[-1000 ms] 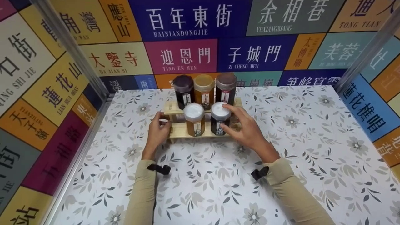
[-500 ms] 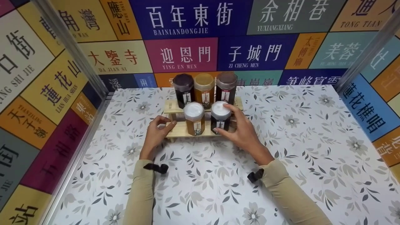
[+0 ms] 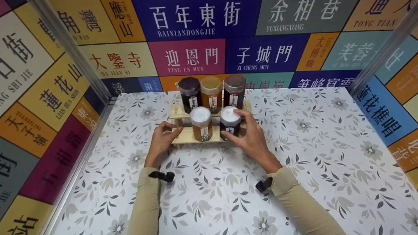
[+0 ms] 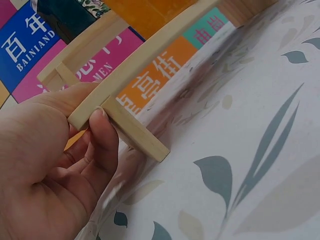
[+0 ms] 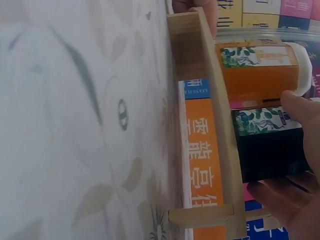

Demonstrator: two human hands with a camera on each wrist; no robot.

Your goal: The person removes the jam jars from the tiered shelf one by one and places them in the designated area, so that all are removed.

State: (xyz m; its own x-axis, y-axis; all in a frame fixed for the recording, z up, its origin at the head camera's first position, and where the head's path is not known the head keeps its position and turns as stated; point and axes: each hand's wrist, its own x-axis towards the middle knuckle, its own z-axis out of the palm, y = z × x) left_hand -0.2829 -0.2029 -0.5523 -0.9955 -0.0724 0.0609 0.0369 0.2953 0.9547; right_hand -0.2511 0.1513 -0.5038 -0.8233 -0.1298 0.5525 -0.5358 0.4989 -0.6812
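A two-step wooden display rack (image 3: 186,134) bears several eight-sided jars. On its lower step stand an amber jar (image 3: 201,131) and a dark jar (image 3: 227,129), both with white lids. My right hand (image 3: 253,138) grips the dark jar, thumb low on its front and fingers round the far side and lid; the right wrist view shows this dark jar (image 5: 272,155) from below, its base at the step. My left hand (image 3: 161,138) pinches the lower step's left end, thumb on top. In the left wrist view a fingertip (image 4: 100,117) presses beneath the slat, beside the rack leg (image 4: 137,131).
Along the upper step stand a dark jar (image 3: 190,94), an amber jar (image 3: 210,94) and another dark jar (image 3: 234,91), all lidded. The rack is on a table (image 3: 209,192) with a floral cover. Printed panels (image 3: 192,19) wall in the back and both sides.
My left hand has shifted its hold from beside the rack's end to the lower step, thumb on top. My right thumb has slid lower on the dark jar. The jars keep their places.
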